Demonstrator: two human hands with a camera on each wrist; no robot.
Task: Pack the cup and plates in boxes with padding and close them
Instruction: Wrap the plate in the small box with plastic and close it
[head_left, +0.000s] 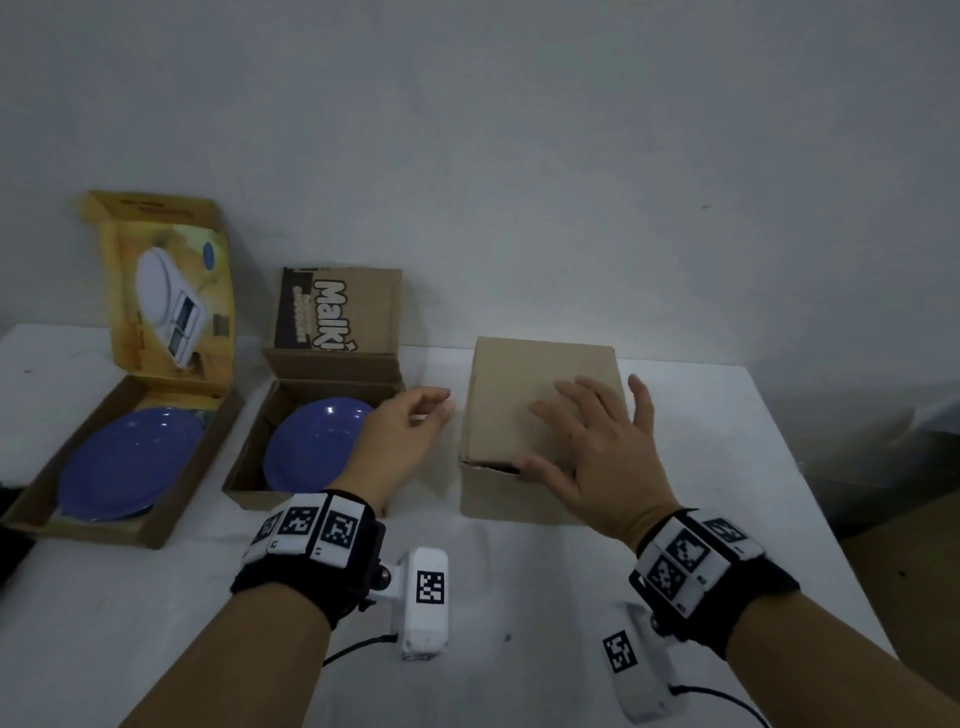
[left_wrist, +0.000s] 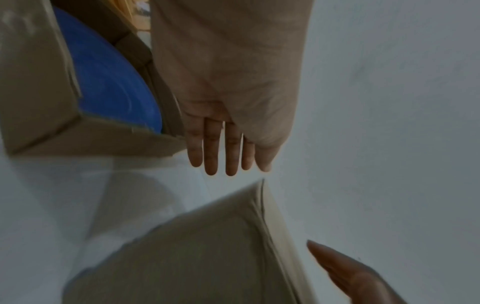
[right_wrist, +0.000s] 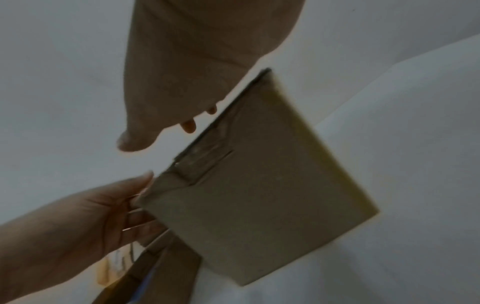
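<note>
Cardboard box (head_left: 540, 415) under right hand (head_left: 587, 441)

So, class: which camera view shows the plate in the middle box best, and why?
The head view: the smaller blue plate lies in the open middle box, only its right edge hidden by the left hand. The left wrist view shows a blurred blue part; the right wrist view shows a blue sliver.

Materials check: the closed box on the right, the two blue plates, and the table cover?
Closed box: plain brown cardboard, matte, with creased edges and a raw cut lip. Blue plates: glossy, with sharp light glints; glazed ceramic or hard plastic, cannot tell which. Table cover: white and matte, probably cloth or paper; too blurred to say.
</note>
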